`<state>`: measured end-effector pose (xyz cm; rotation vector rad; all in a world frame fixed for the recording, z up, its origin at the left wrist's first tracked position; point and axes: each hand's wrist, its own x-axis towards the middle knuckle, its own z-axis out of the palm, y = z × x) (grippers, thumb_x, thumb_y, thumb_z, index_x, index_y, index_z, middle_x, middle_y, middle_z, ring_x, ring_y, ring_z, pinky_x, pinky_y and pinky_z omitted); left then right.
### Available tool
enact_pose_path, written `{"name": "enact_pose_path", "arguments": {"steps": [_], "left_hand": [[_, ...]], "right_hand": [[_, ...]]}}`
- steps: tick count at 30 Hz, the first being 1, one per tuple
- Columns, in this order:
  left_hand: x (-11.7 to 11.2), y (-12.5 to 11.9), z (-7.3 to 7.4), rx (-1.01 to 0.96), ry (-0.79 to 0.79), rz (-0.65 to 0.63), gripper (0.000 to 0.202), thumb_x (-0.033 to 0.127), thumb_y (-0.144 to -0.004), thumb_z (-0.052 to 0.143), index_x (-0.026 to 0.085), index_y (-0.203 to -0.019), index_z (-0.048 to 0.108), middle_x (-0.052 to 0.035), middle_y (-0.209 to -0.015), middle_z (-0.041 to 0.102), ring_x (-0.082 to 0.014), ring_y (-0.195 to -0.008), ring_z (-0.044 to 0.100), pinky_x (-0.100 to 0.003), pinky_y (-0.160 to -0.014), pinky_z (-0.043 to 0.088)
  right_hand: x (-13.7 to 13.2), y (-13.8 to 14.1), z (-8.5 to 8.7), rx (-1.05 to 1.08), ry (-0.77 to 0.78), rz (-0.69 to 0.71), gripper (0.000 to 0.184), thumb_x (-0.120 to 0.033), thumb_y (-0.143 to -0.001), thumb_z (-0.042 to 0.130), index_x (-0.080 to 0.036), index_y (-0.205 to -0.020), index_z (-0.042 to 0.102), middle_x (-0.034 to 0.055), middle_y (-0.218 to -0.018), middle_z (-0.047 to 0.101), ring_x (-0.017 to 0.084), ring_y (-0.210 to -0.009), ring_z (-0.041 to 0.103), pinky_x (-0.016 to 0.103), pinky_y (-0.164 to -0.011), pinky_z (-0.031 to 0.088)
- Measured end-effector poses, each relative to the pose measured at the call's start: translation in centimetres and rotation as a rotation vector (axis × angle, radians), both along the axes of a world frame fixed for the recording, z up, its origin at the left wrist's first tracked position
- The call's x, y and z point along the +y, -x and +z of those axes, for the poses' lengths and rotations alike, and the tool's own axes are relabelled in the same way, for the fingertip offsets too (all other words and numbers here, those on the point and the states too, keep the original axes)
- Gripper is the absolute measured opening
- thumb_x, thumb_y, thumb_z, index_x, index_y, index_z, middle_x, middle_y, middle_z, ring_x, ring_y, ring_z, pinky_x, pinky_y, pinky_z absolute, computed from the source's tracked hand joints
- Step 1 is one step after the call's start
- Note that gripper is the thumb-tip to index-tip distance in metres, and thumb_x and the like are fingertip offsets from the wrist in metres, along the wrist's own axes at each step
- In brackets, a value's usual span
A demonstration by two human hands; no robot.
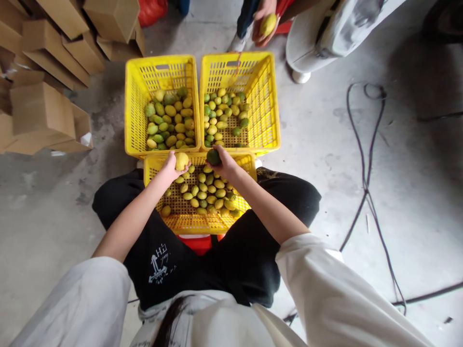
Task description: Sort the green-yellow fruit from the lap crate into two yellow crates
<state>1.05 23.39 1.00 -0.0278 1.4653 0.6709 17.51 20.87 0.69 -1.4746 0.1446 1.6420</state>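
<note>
My left hand (pixel 172 166) is closed round a yellow lemon (pixel 182 161), above the far left part of the near yellow crate (pixel 170 224). In my right hand (pixel 224 164) is a dark green lemon (pixel 213 157), held over the same crate's far edge. Yellow and greenish lemons (pixel 211 190) lie loose on that crate's slotted floor, mostly towards its right side. Beyond it two more yellow crates stand side by side. The far left crate (pixel 130 106) holds many green and yellow lemons, and the far right crate (pixel 265 101) has some gathered at its left.
Open cardboard boxes (pixel 43 111) are piled at the upper left. Across the crates another person's hand (pixel 261 24) holds a yellow lemon (pixel 268 24). A white machine part (pixel 307 43) stands at the upper right, and black cable (pixel 366 185) loops over the grey floor.
</note>
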Motion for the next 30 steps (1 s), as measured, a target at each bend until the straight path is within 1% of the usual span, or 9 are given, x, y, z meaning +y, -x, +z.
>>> {"name": "enact_pose_path", "arguments": {"steps": [2,5,9,12,17,20,23,26,30], "left_hand": [[-0.07,-0.03,0.02,0.030,-0.035,-0.007,0.026,0.041,-0.101,0.056,0.021,-0.084,0.060,-0.0044,-0.071,0.061,-0.0163,-0.061,0.060,-0.020,-0.048,0.041],[-0.29,-0.13,0.05,0.097,-0.148,-0.006,0.017,0.031,-0.091,0.073,0.021,-0.084,0.061,-0.0005,-0.075,0.064,-0.0138,-0.066,0.062,-0.021,-0.056,0.047],[-0.51,-0.17,-0.04,0.133,-0.241,0.008,0.024,0.022,-0.076,0.086,0.020,-0.081,0.062,0.0007,-0.079,0.066,-0.0110,-0.067,0.062,-0.020,-0.058,0.044],[-0.48,-0.09,-0.16,0.118,-0.217,0.003,0.027,0.018,-0.071,0.087,0.020,-0.080,0.062,0.0006,-0.077,0.064,-0.0104,-0.065,0.061,-0.019,-0.055,0.040],[-0.43,-0.09,0.06,0.053,-0.182,-0.014,0.019,0.017,-0.078,0.077,0.020,-0.081,0.059,-0.0005,-0.075,0.062,-0.0123,-0.065,0.059,-0.020,-0.053,0.038],[-0.47,-0.22,0.45,0.024,-0.129,-0.039,0.012,0.014,-0.083,0.066,0.020,-0.079,0.056,-0.0006,-0.073,0.060,-0.0134,-0.068,0.059,-0.022,-0.057,0.040],[-0.55,-0.28,0.63,-0.001,-0.115,-0.064,0.011,0.012,-0.082,0.061,0.019,-0.076,0.054,-0.0018,-0.073,0.061,-0.0138,-0.070,0.060,-0.023,-0.059,0.042],[-0.62,-0.23,0.50,-0.011,-0.107,-0.084,0.012,0.013,-0.079,0.066,0.018,-0.076,0.056,-0.0025,-0.072,0.062,-0.0146,-0.068,0.058,-0.023,-0.058,0.042],[-0.66,-0.19,0.16,-0.012,-0.088,-0.176,0.026,0.018,-0.071,0.083,0.019,-0.078,0.058,-0.0015,-0.072,0.063,-0.0165,-0.067,0.061,-0.024,-0.056,0.044]], "right_hand": [[0.03,-0.03,-0.42,-0.021,-0.035,-0.006,0.016,-0.027,-0.094,0.062,-0.023,-0.080,0.053,-0.0041,-0.070,0.059,0.012,-0.064,0.058,0.020,-0.053,0.053],[0.02,-0.12,-0.93,-0.050,-0.090,0.001,0.012,-0.022,-0.086,0.067,-0.023,-0.082,0.057,-0.0050,-0.077,0.061,0.011,-0.070,0.058,0.017,-0.055,0.051],[-0.04,-0.10,-0.64,-0.022,-0.113,-0.033,0.012,-0.017,-0.083,0.068,-0.023,-0.082,0.057,-0.0049,-0.079,0.063,0.012,-0.078,0.060,0.019,-0.062,0.055],[-0.06,-0.07,-0.20,0.025,-0.082,-0.066,0.013,-0.015,-0.081,0.065,-0.022,-0.079,0.055,-0.0038,-0.075,0.062,0.013,-0.076,0.060,0.022,-0.066,0.056],[0.00,-0.19,-0.53,0.030,-0.101,-0.083,0.015,-0.007,-0.075,0.060,-0.021,-0.077,0.055,-0.0047,-0.070,0.058,0.011,-0.069,0.056,0.021,-0.063,0.053],[-0.06,-0.17,-0.92,-0.007,-0.140,-0.075,0.017,-0.009,-0.074,0.065,-0.021,-0.074,0.053,-0.0062,-0.067,0.056,0.011,-0.068,0.054,0.020,-0.060,0.050],[-0.18,-0.10,-0.94,-0.046,-0.154,-0.047,0.021,-0.013,-0.075,0.072,-0.022,-0.075,0.053,-0.0071,-0.068,0.057,0.010,-0.068,0.055,0.020,-0.059,0.049],[-0.19,-0.11,-0.72,-0.101,-0.059,-0.033,0.017,-0.015,-0.080,0.072,-0.021,-0.078,0.056,-0.0066,-0.068,0.058,0.010,-0.067,0.055,0.019,-0.055,0.046],[0.00,-0.32,-0.65,-0.098,0.018,-0.032,0.011,-0.018,-0.086,0.067,-0.021,-0.082,0.058,-0.0052,-0.069,0.059,0.010,-0.064,0.056,0.018,-0.052,0.047]]}}
